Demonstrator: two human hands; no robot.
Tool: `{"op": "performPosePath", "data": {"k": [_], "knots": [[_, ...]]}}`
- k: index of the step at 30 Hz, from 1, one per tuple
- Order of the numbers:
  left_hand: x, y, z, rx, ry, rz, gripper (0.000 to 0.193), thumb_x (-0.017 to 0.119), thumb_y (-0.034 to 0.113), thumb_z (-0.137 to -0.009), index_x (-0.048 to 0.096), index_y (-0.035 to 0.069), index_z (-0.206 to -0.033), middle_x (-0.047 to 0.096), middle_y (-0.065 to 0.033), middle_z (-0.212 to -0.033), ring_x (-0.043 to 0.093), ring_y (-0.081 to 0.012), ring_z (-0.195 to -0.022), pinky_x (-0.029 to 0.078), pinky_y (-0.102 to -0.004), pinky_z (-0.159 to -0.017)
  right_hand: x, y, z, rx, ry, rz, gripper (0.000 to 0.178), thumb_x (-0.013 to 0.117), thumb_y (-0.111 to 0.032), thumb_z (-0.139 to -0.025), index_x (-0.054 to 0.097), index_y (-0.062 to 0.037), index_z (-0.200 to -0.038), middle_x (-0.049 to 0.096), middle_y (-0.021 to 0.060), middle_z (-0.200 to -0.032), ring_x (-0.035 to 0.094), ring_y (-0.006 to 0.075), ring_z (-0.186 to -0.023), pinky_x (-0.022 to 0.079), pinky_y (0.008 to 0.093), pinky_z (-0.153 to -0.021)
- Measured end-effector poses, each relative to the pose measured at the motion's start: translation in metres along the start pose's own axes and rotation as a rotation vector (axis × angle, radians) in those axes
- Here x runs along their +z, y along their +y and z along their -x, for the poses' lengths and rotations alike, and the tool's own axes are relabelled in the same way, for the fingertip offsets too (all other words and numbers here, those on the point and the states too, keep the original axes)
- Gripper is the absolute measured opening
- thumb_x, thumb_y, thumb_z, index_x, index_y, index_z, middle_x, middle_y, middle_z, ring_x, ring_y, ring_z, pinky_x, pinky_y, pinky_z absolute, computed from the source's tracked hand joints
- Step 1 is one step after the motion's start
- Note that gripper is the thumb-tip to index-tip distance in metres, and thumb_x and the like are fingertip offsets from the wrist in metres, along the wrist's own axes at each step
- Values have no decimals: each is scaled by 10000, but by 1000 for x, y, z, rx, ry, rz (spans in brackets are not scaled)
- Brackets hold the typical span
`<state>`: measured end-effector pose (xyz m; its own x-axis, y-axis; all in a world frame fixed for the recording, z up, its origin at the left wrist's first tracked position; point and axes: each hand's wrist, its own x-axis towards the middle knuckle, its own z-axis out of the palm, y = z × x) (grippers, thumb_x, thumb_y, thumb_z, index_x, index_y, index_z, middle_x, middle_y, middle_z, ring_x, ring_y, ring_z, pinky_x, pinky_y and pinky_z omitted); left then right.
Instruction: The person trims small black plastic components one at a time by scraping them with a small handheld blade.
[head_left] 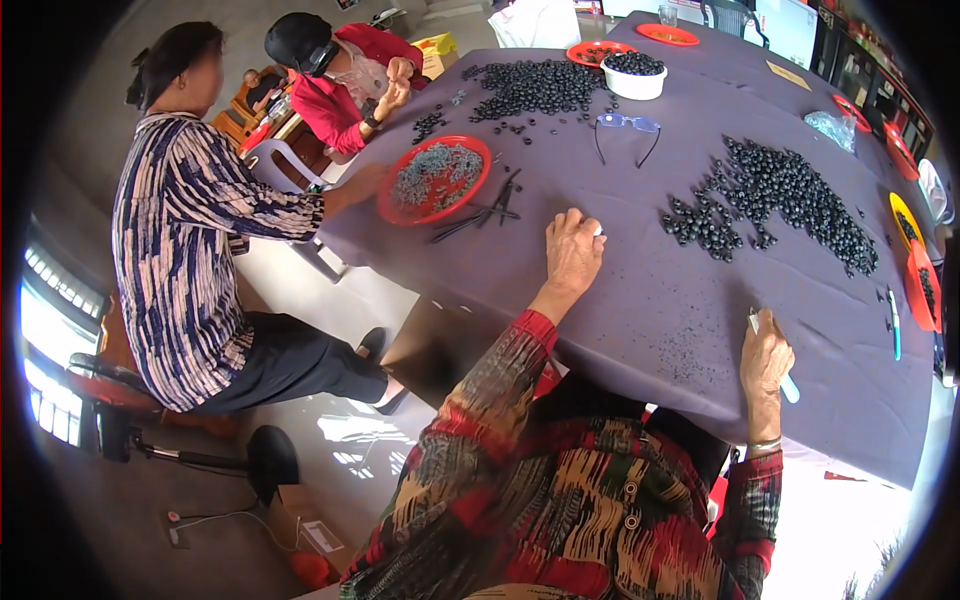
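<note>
My left hand (574, 255) rests on the purple-grey tablecloth (620, 290), its fingers curled. A small white thing (598, 231) shows at its fingertips, too little to name. Further right, my right hand (766, 355) is closed around a slim pale tool (790, 388). Its narrow tip points away from me and its light blue-white end sticks out below the palm; its exact kind is unclear. Beyond my hands lies a spread pile of small shiny black beads or seeds (790, 195). Fine dark crumbs (685, 345) are scattered on the cloth between my hands.
At left, a person in a striped shirt (190, 250) reaches to a red plate (470, 205) of grey bits, beside dark sticks (490, 212). Another person in red (345, 75) sits by a second black pile (540, 88). Eyeglasses (628, 123) and a white bowl (634, 82) stand further back.
</note>
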<state>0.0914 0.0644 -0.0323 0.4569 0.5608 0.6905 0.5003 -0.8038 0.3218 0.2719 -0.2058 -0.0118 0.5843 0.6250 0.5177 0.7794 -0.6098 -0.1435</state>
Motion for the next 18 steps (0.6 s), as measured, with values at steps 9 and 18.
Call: {"op": "performPosePath", "data": {"k": [9, 18], "knots": [[-9, -3, 0, -92, -70, 51, 149, 696, 143, -759, 625, 47, -848, 530, -80, -912, 508, -268, -917, 400, -418, -864, -11, -7, 0, -16, 85, -59, 146, 630, -45, -771, 541, -50, -887, 599, 130, -786, 624, 346, -743, 509, 435, -633], [-12, -9, -1, -87, -61, 92, 166, 704, 150, -751, 621, 36, -841, 526, -81, -912, 516, -278, -899, 412, -411, -834, -21, -15, 0, 27, 11, -61, 143, 621, -51, -773, 545, -49, -895, 599, 123, -805, 627, 356, -741, 509, 432, -619]]}}
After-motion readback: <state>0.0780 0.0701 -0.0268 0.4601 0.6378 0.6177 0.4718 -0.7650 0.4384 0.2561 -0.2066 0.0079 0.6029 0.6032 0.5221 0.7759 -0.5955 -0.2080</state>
